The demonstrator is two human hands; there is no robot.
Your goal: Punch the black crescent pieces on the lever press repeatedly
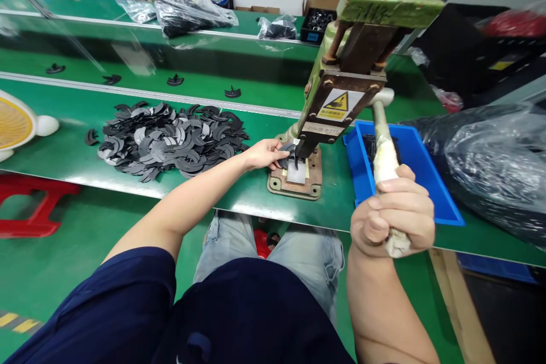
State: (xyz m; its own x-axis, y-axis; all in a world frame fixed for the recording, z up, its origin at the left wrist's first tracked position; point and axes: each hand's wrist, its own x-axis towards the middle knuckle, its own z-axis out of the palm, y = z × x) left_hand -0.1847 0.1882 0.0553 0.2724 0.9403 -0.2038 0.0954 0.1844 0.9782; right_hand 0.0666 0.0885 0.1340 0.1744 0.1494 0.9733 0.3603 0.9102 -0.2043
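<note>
My left hand (268, 154) pinches a curved dark plastic piece (286, 157) at the base of a green hand press (319, 62). The piece lies under the press ram (303, 148), over a light metal plate (296, 172); whether the ram touches it I cannot tell. My right hand (394, 213) is wrapped round the press lever (384, 148), whose grip is covered in whitish wrapping. Left of the press, a heap of similar curved dark pieces (170, 139) covers part of the green bench.
Right of the press stands a blue bin (430, 182) with dark parts inside, beside a large black plastic bag (499, 165). Several black parts (174, 79) lie spaced out on the green strip behind. A yellow and white fan (17, 125) stands at the left edge.
</note>
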